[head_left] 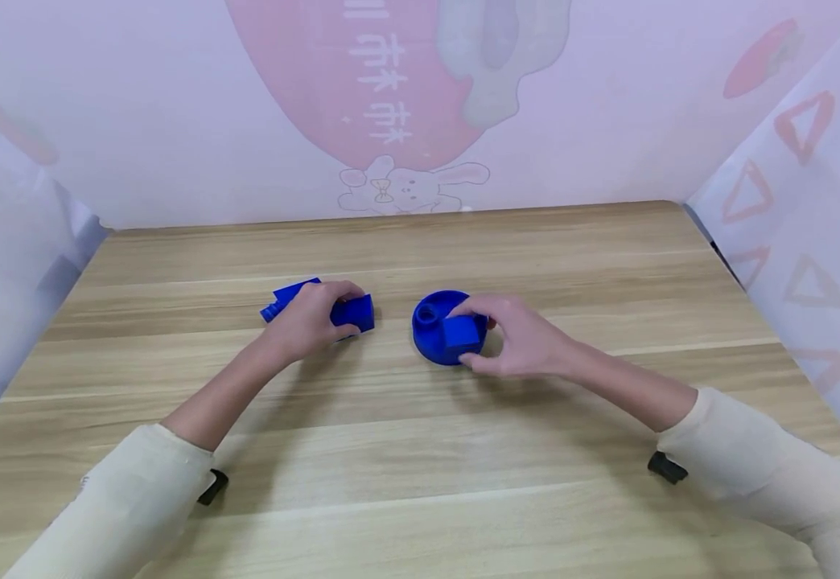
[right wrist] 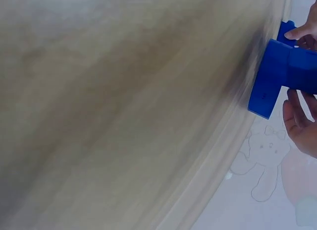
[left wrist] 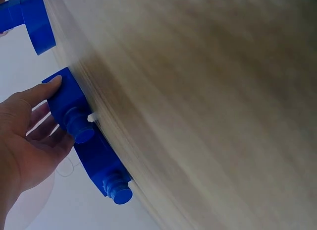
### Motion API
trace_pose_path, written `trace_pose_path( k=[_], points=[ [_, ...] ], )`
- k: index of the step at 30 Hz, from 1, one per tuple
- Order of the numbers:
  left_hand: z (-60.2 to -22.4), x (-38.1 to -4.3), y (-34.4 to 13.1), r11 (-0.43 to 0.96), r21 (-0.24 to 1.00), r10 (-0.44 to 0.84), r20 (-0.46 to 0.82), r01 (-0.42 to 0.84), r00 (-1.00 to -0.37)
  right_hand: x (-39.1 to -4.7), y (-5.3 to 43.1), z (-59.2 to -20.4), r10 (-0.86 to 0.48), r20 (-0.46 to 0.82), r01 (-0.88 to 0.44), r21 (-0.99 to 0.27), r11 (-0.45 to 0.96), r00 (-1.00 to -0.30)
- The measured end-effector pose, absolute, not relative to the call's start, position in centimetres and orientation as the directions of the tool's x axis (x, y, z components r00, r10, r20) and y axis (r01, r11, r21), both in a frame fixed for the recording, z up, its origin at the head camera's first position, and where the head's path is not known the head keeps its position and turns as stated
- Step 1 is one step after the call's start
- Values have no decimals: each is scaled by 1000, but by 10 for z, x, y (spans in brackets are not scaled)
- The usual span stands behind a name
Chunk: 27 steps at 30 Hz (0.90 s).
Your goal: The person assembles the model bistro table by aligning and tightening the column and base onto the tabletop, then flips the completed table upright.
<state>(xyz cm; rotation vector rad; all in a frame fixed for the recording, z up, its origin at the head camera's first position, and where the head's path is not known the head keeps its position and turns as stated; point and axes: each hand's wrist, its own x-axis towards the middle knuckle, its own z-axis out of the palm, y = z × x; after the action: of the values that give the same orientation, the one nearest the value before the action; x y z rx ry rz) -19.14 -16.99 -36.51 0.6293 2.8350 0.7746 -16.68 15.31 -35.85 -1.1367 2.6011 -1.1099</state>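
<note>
My left hand grips a blue block on the table, with its thumb pressed on one face in the left wrist view. A stepped round peg sticks out of that block. Beside it lies a second blue block with a similar peg. To the right, a round blue base rests on the table, and a short socket rises from its left part. My right hand holds a blue square-topped block at that base, thumb near and fingers beyond. Its lower joint is hidden in the head view.
The wood-grain table is bounded by a pale printed back panel and side panels. Black clips or straps show below both cream sleeves.
</note>
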Motion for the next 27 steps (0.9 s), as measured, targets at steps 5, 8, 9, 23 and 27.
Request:
trace_pose_path(
  k=[5,8,9,23,27],
  points=[
    [-365,-192,-170,782,507,431,-19,363,-902,-164,154,-361,-654,237,-624,-635,455,-718],
    [-364,-192,-170,781,506,433,-16,366,-901,-167,154,-361,-661,269,-640,-647,414,-700],
    [-364,-192,-170,781,505,434,-15,368,-901,-169,154,-361,-665,278,-644,-653,398,-693],
    [-363,-190,-170,768,518,434,9,376,-901,-190,168,-355,-751,207,-622,-714,322,-627],
    [-360,-188,-169,766,530,421,12,363,-907,-183,163,-355,-691,213,-613,-679,404,-691]
  ],
)
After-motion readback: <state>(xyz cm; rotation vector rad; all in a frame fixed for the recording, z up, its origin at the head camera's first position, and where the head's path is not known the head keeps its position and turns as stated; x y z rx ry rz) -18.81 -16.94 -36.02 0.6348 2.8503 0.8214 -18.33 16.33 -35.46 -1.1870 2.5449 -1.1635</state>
